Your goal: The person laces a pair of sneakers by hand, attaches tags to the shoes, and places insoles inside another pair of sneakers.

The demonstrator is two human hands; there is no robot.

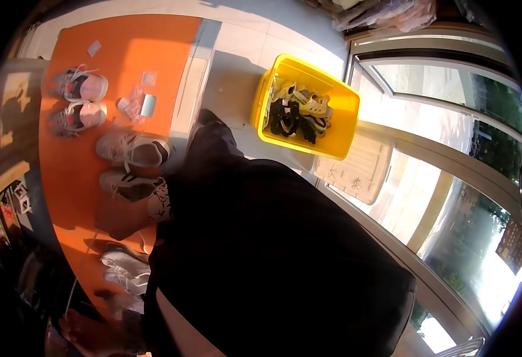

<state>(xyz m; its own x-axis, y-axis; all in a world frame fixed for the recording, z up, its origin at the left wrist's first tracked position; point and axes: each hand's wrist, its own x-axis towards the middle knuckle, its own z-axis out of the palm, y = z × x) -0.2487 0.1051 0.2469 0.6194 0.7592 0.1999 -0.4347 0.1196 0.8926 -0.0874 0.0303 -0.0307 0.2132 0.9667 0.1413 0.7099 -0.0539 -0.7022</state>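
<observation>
Right hand (120, 216) reaches over the orange table (73, 178), dim in the shade, just beside one of the two grey shoes (131, 150); I cannot tell how far its fingers are open or whether they grip anything. At its wrist I see a light, dark-patterned cuff (160, 201). Left hand (85, 333) is lower in my view, by the table's edge, with its fingers partly curled. A thin pale cord (72, 293) runs up from near those fingers, though I can't make out whether they pinch it. Between the two hands, I have silvery-white footwear (124, 269) on the table. Beyond the grey shoes sits a pair of smaller grey-and-pink shoes (87, 87), side by side, with clear packets (135, 106) and a small pale card (148, 105) near them, and a separate white slip (94, 47) farther off. Across from the table, a yellow bin (345, 119) on the floor holds a jumble of black and pale shoes (290, 116); a translucent lid (359, 163) with dark characters lies next to it, near the glass doors (451, 83).
</observation>
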